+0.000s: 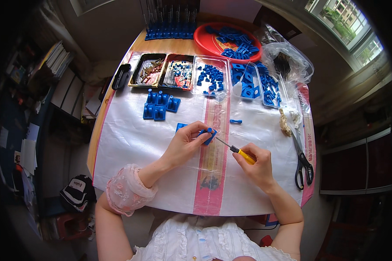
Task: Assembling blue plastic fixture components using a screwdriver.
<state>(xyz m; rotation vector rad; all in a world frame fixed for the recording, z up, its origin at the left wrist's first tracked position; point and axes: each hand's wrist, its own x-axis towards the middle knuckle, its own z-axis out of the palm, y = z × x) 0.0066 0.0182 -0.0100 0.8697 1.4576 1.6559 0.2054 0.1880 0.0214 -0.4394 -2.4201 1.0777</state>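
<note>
My left hand is closed on a small blue plastic part above the middle of the table. My right hand grips a screwdriver with a yellow and black handle. The thin shaft points up and left, its tip close to the blue part; whether they touch I cannot tell. Partly hidden behind my left hand lies another blue piece. A short blue rod-shaped piece rests on the sheet beyond my right hand. Several blue assemblies stand grouped to the left.
Across the back run a tray of brass-coloured screws, a tray of small hardware and clear boxes of blue parts. A red basin sits behind. Scissors lie at the right edge; a black holder is at the left.
</note>
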